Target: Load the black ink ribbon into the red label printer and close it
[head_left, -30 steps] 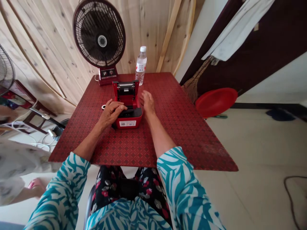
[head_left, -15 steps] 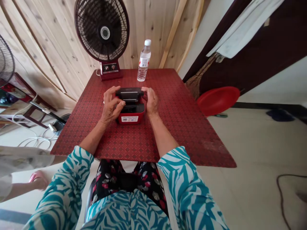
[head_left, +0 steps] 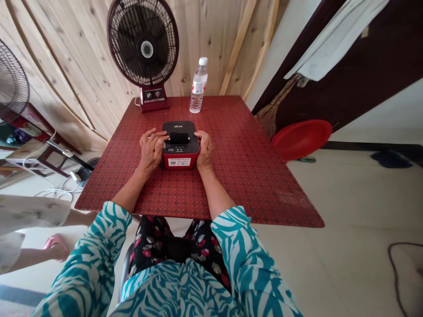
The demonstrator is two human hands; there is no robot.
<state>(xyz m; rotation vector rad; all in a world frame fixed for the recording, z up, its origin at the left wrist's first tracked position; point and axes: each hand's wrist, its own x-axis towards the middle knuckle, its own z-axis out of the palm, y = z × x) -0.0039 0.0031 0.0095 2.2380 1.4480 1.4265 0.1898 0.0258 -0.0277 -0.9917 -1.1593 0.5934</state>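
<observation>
A small receipt printer (head_left: pixel 181 149), red below with a black lid, sits on the table in front of me. Its lid is down, and a dark slot or window shows in the middle of the top. A white label with a code faces me on its front. My left hand (head_left: pixel 151 149) grips its left side, with fingertips on the lid's edge. Against the opposite side, my right hand (head_left: pixel 204 149) is curled, its fingers at the top right edge. The printer stays between both hands.
The table (head_left: pixel 251 176) has a red patterned cover. At its back stand a fan (head_left: pixel 145 48) and a water bottle (head_left: pixel 198 86). On the floor to the right are a red basin (head_left: pixel 302 138) and a broom (head_left: pixel 274 108). Another person's leg (head_left: pixel 36 257) is at the left.
The printer's black lid, raised half a second ago with the inside showing, has been shut. Both hands have come down along the printer's sides. The view has shifted slightly.
</observation>
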